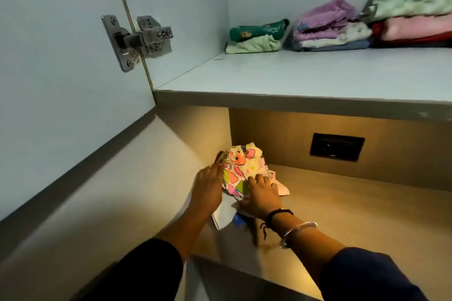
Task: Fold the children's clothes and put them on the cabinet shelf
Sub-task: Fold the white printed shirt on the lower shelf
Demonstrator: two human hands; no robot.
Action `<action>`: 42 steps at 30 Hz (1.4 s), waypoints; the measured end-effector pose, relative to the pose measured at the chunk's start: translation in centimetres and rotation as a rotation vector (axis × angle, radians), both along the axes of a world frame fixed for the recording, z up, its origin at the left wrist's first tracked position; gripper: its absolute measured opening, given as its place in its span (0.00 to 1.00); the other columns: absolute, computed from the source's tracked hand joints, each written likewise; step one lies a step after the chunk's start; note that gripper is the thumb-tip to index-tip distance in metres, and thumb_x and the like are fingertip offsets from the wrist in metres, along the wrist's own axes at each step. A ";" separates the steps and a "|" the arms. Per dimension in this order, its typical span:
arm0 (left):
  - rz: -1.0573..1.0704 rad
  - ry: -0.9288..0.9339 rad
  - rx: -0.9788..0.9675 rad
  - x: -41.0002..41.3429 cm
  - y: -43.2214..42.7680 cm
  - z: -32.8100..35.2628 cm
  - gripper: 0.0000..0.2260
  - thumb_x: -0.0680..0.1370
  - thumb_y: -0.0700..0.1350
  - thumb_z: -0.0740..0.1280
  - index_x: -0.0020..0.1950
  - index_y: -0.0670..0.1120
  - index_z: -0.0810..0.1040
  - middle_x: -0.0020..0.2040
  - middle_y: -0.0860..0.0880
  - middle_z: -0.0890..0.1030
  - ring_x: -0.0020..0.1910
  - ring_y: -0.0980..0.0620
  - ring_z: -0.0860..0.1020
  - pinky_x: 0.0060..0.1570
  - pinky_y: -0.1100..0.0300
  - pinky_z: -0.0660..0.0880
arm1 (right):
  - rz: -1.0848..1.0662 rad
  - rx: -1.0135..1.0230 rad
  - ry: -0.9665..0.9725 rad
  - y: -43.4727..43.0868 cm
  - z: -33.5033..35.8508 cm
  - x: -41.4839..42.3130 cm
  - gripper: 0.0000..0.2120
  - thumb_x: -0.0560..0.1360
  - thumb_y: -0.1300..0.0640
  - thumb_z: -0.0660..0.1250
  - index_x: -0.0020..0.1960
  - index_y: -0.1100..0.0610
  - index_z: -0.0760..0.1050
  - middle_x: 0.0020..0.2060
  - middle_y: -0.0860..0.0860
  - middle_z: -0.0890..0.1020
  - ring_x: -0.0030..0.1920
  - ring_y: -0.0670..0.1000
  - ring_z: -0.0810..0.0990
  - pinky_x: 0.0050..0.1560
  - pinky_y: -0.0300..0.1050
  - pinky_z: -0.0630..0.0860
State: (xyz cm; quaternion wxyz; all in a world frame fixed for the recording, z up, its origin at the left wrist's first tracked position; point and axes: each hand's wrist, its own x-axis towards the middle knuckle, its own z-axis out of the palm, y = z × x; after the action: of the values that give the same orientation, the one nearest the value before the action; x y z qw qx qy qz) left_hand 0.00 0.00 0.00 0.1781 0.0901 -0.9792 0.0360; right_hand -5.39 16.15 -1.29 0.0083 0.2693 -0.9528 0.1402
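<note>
The crumpled cream garment with bright cartoon print [238, 170] is pressed between both hands on the lit wooden lower shelf [342, 203] — the left hand [208, 188] flat at its left side, the right hand [263, 194] laid open on its near edge — neither fist is closed.

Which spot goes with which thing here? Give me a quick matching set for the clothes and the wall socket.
Things:
1. green clothes pile
2. purple clothes pile
3. cartoon-print garment
4. wall socket

Places:
A. back wall of the lower compartment
B. lower surface, under both hands
C. upper shelf, leftmost pile
D. upper shelf, middle pile

Pairs: 1-C, 2-D, 3-B, 4-A
</note>
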 end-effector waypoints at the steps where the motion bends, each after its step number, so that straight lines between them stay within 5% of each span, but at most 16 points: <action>1: 0.012 -0.024 0.010 -0.5 -0.1 -0.1 0.27 0.74 0.53 0.72 0.70 0.47 0.70 0.64 0.46 0.78 0.61 0.48 0.76 0.62 0.55 0.71 | -0.024 0.015 -0.034 -0.9 -0.4 -0.2 0.32 0.68 0.36 0.68 0.65 0.52 0.69 0.62 0.55 0.73 0.60 0.56 0.70 0.57 0.52 0.69; 5: -0.029 0.062 0.137 -2.4 -0.2 -0.1 0.16 0.78 0.51 0.68 0.63 0.46 0.77 0.59 0.46 0.81 0.57 0.48 0.78 0.59 0.57 0.74 | -0.089 -0.090 0.079 -2.8 -1.9 -1.2 0.16 0.76 0.44 0.61 0.57 0.53 0.74 0.55 0.54 0.77 0.54 0.56 0.72 0.54 0.53 0.70; 9: -0.063 0.284 0.747 -3.0 0.6 2.7 0.07 0.80 0.44 0.64 0.56 0.47 0.78 0.53 0.46 0.83 0.52 0.46 0.81 0.48 0.58 0.77 | -0.074 -0.448 0.186 -1.3 0.8 -1.8 0.07 0.75 0.58 0.59 0.48 0.57 0.75 0.44 0.57 0.79 0.44 0.58 0.74 0.43 0.52 0.70; 11: -0.122 0.317 0.883 -3.1 2.2 5.0 0.04 0.79 0.47 0.62 0.52 0.53 0.76 0.49 0.49 0.83 0.48 0.47 0.82 0.44 0.58 0.78 | -0.099 -0.697 0.207 0.9 3.3 -1.5 0.06 0.73 0.60 0.57 0.45 0.58 0.72 0.39 0.55 0.76 0.38 0.57 0.73 0.36 0.50 0.68; 14: -0.236 0.415 0.792 -2.9 4.6 8.3 0.03 0.77 0.46 0.62 0.48 0.55 0.73 0.43 0.52 0.82 0.41 0.48 0.82 0.38 0.57 0.79 | -0.132 -0.916 0.277 5.3 7.3 -1.5 0.06 0.74 0.63 0.62 0.50 0.59 0.73 0.41 0.54 0.79 0.39 0.54 0.77 0.35 0.47 0.74; 18: -0.280 0.496 0.238 -1.8 8.0 10.3 0.08 0.72 0.35 0.68 0.50 0.44 0.78 0.42 0.43 0.83 0.33 0.41 0.81 0.29 0.61 0.72 | -0.045 -0.858 0.503 12.2 12.5 -1.7 0.12 0.70 0.72 0.66 0.52 0.64 0.78 0.45 0.57 0.83 0.43 0.56 0.82 0.44 0.39 0.75; 20: -0.225 0.462 0.246 -1.4 9.4 10.6 0.10 0.73 0.36 0.71 0.54 0.41 0.79 0.47 0.40 0.82 0.36 0.39 0.82 0.32 0.57 0.76 | -0.069 -0.822 0.592 15.8 14.3 -1.5 0.12 0.70 0.73 0.65 0.50 0.64 0.80 0.42 0.59 0.84 0.41 0.59 0.82 0.43 0.38 0.73; 23: -0.224 0.450 0.514 -0.6 10.7 10.4 0.07 0.75 0.38 0.70 0.52 0.42 0.81 0.47 0.42 0.84 0.41 0.41 0.81 0.38 0.50 0.80 | -0.099 -0.823 0.633 21.2 15.8 -0.9 0.11 0.70 0.66 0.61 0.46 0.61 0.81 0.38 0.57 0.83 0.40 0.57 0.80 0.42 0.37 0.69; 26: -0.284 0.274 0.704 0.1 11.4 10.7 0.05 0.75 0.41 0.72 0.50 0.47 0.84 0.44 0.47 0.86 0.41 0.49 0.82 0.42 0.51 0.81 | -0.052 -0.986 0.321 26.6 16.4 0.2 0.11 0.69 0.60 0.59 0.43 0.49 0.78 0.38 0.43 0.80 0.40 0.44 0.78 0.45 0.31 0.72; 32: -0.459 -0.236 0.881 2.8 13.1 13.9 0.09 0.67 0.55 0.76 0.45 0.55 0.87 0.42 0.51 0.87 0.41 0.53 0.84 0.44 0.52 0.81 | 0.054 -1.037 -0.083 35.8 14.3 3.5 0.06 0.75 0.58 0.68 0.47 0.51 0.83 0.34 0.42 0.82 0.33 0.39 0.75 0.32 0.32 0.71; 35: -0.580 -0.422 1.004 3.4 13.4 15.9 0.13 0.65 0.59 0.76 0.46 0.56 0.87 0.44 0.50 0.88 0.43 0.51 0.85 0.40 0.58 0.82 | 0.043 -1.020 -0.196 39.3 13.8 5.2 0.14 0.78 0.47 0.63 0.50 0.55 0.83 0.34 0.51 0.85 0.30 0.44 0.77 0.28 0.35 0.72; 39: -0.621 -0.700 0.913 1.6 13.4 17.4 0.10 0.72 0.55 0.74 0.46 0.50 0.87 0.41 0.46 0.86 0.38 0.53 0.83 0.34 0.68 0.76 | -0.029 -1.047 -0.332 41.3 13.5 4.8 0.22 0.75 0.39 0.63 0.50 0.56 0.83 0.42 0.55 0.87 0.38 0.50 0.84 0.37 0.40 0.78; 42: -0.582 -0.776 0.781 -2.1 14.1 16.6 0.08 0.76 0.51 0.71 0.45 0.47 0.85 0.39 0.46 0.83 0.37 0.53 0.80 0.36 0.68 0.75 | -0.185 -1.027 -0.391 41.5 12.3 2.0 0.29 0.68 0.30 0.67 0.53 0.54 0.82 0.38 0.53 0.86 0.36 0.51 0.79 0.36 0.42 0.75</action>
State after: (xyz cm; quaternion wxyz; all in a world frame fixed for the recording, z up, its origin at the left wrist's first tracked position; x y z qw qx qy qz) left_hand -2.13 14.07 16.63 -0.2345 -0.1418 -0.8978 -0.3446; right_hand -3.40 57.64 10.98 -0.0260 0.1149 -0.7654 0.6327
